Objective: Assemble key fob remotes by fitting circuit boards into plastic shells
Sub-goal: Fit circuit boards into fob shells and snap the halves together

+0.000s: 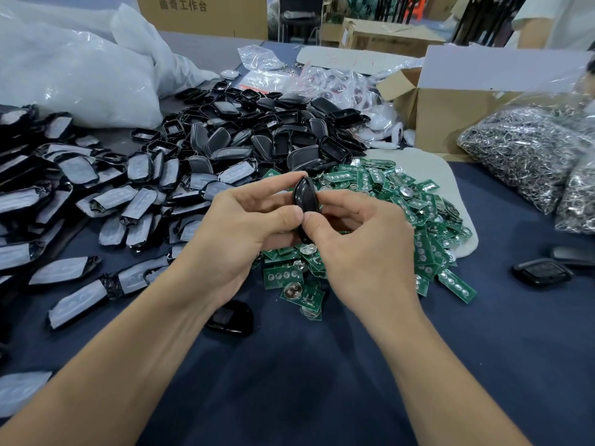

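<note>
A black key fob shell (305, 197) stands on edge between both hands above the blue table. My left hand (238, 230) pinches it from the left with thumb and forefinger. My right hand (360, 243) grips it from the right, thumb pressed on its near edge. Whether a board sits inside is hidden. Under the hands spreads a heap of green circuit boards (415, 217). Behind lies a pile of empty black shells (257, 136).
Foil-wrapped black parts (80, 201) cover the left of the table. One black shell (230, 318) lies under my left wrist, two more (544, 272) at the right. Bags of metal rings (528, 149), a cardboard box (450, 107) and white plastic bags (80, 69) stand behind.
</note>
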The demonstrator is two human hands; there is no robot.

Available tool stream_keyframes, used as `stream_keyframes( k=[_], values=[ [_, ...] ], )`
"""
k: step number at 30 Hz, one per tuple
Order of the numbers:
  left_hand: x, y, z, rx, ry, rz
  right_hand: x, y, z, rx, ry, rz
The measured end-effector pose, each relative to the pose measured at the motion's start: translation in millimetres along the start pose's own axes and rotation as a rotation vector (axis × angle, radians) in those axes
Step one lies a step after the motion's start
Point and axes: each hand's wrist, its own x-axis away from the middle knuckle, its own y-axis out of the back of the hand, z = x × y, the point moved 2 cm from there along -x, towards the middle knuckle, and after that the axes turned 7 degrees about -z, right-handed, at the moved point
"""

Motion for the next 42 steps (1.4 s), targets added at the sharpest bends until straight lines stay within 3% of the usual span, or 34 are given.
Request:
stream_keyframes(
  k=[27,35,38,42],
  values=[
    [5,0,-5,-0.001,-0.035,-0.028,-1,1,0,-0.123,-0.084,0.125],
    [5,-4,-1,-0.005,-0.055,-0.047,4,-2,6,0.005,-0.034,0.06],
    [7,-6,-3,-0.037,-0.065,-0.056,5,-2,3,-0.065,-0.1,0.059],
    [10,-11,-3,-0.057,-0.103,-0.1,10,-6,3,0.072,-0.02,0.041]
  ],
)
